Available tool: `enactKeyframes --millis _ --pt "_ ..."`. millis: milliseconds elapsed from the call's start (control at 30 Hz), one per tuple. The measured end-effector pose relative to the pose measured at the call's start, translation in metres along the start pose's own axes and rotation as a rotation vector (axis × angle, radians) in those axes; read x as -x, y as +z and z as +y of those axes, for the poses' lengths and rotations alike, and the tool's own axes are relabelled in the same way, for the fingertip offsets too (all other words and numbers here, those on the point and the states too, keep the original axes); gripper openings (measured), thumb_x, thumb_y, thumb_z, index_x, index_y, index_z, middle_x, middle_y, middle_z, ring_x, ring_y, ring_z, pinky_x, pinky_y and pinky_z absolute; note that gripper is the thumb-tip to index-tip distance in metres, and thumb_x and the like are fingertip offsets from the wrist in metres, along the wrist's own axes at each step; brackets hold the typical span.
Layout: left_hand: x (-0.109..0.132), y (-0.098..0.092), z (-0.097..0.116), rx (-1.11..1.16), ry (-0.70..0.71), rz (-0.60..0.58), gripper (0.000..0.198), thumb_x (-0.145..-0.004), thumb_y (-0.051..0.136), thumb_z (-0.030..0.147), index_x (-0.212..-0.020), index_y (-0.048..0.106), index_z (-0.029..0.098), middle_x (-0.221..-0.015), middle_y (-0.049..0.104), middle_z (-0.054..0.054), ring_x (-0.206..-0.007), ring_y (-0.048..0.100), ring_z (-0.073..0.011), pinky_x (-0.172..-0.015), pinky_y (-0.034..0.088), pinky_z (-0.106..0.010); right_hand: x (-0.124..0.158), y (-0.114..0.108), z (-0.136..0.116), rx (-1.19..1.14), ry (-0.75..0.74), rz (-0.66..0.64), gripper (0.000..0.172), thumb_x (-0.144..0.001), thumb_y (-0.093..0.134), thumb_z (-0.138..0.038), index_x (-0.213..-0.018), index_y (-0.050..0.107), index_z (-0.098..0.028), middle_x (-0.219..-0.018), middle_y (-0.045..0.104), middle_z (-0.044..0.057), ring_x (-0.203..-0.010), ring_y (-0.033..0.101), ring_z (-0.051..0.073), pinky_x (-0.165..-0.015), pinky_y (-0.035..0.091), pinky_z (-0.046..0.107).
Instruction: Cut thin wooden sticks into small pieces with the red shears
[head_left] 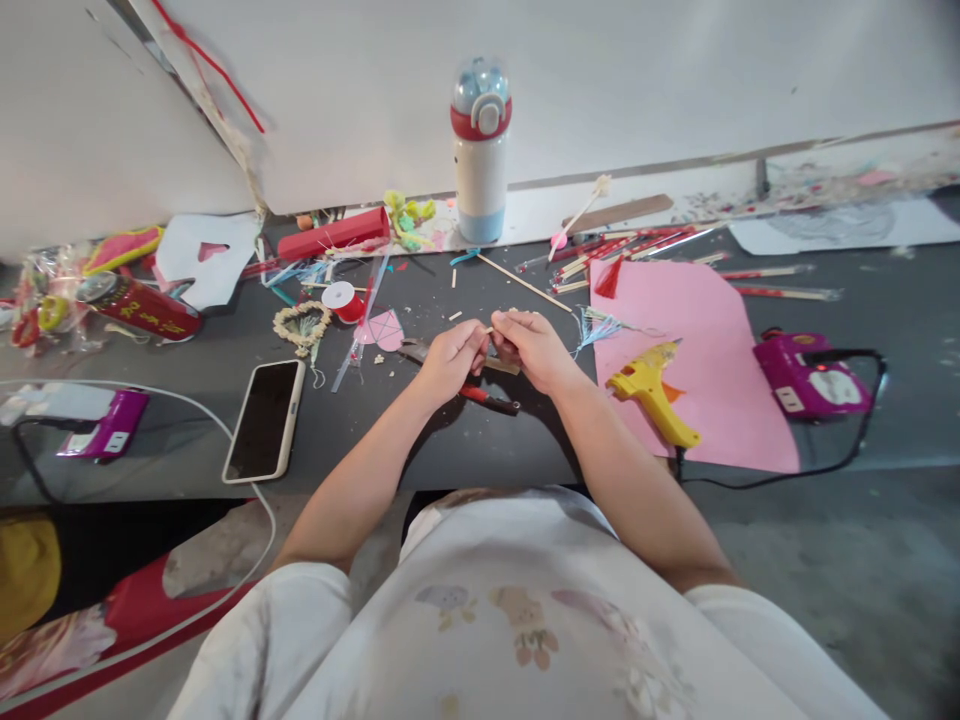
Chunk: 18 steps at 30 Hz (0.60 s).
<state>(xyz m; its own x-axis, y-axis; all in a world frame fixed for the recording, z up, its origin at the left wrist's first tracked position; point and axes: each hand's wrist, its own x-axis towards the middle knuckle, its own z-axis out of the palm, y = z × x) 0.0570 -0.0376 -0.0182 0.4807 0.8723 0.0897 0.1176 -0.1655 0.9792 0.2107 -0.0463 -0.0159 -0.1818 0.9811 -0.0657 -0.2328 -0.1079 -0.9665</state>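
My left hand (448, 358) and my right hand (534, 345) meet over the dark table (465, 450), both with fingers curled. Between them they pinch a small thin wooden stick (489, 330). Just below the hands lie red-handled pliers (487, 398) and a flat wooden piece (501, 366). A pink cut-out shape (384, 330) sits just left of my left hand. A pale blue tassel (596, 325) lies just right of my right hand.
A yellow glue gun (654, 392) rests on a pink paper sheet (675, 330). A phone (265, 420) lies at left, a red-and-white bottle (480, 150) stands at the back. Also a red thread spool (342, 298), red can (142, 308), purple box (810, 375), and scattered sticks (637, 248).
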Motion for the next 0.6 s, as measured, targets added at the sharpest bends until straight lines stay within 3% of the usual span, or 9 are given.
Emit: enactKeyframes --millis 167,267,367,433,600 --pt "-0.002 0.000 -0.002 -0.011 -0.029 -0.003 0.047 -0.094 0.044 0.063 -0.073 0.044 0.021 -0.057 0.040 0.006 -0.051 0.044 -0.0088 -0.055 0.041 -0.025 -0.002 0.000 0.001 0.083 0.033 0.029 0.054 -0.078 0.062 -0.069 -0.060 0.047 -0.020 -0.048 0.030 -0.007 -0.045 0.025 0.008 -0.047 0.017 0.026" --pt "-0.004 -0.005 -0.003 -0.104 -0.060 0.049 0.041 -0.099 0.038 0.052 -0.073 0.043 0.021 -0.055 0.040 0.006 -0.051 0.045 -0.0100 -0.057 0.041 -0.025 -0.003 -0.003 0.001 0.280 -0.047 0.150 0.052 -0.087 0.053 -0.063 -0.058 0.046 -0.020 -0.050 0.034 -0.005 -0.049 0.029 0.010 -0.050 0.022 0.027" --pt "-0.006 -0.014 0.000 -0.444 -0.090 0.165 0.033 -0.100 0.036 0.039 -0.075 0.047 0.021 -0.058 0.047 0.003 -0.057 0.048 -0.0125 -0.062 0.038 -0.027 -0.002 -0.006 -0.002 0.582 -0.171 0.294 0.047 -0.095 0.048 -0.049 -0.059 0.049 -0.020 -0.055 0.044 -0.001 -0.056 0.040 0.013 -0.058 0.029 0.028" --pt "-0.007 -0.021 0.003 -0.725 -0.076 0.239 0.030 -0.099 0.039 0.035 -0.076 0.050 0.020 -0.066 0.055 0.000 -0.065 0.051 -0.0150 -0.065 0.036 -0.029 -0.001 -0.007 -0.004 0.754 -0.174 0.343 0.041 -0.097 0.047 -0.041 -0.062 0.051 -0.019 -0.058 0.049 0.001 -0.060 0.045 0.015 -0.061 0.030 0.029" --pt "-0.006 -0.030 0.005 -1.058 -0.076 0.279 0.028 -0.099 0.039 0.034 -0.081 0.056 0.019 -0.082 0.063 -0.007 -0.077 0.056 -0.0196 -0.068 0.034 -0.031 -0.002 -0.005 -0.003 1.012 -0.169 0.337 0.021 -0.094 0.055 -0.030 -0.079 0.063 -0.017 -0.079 0.065 0.007 -0.074 0.055 0.019 -0.069 0.035 0.030"
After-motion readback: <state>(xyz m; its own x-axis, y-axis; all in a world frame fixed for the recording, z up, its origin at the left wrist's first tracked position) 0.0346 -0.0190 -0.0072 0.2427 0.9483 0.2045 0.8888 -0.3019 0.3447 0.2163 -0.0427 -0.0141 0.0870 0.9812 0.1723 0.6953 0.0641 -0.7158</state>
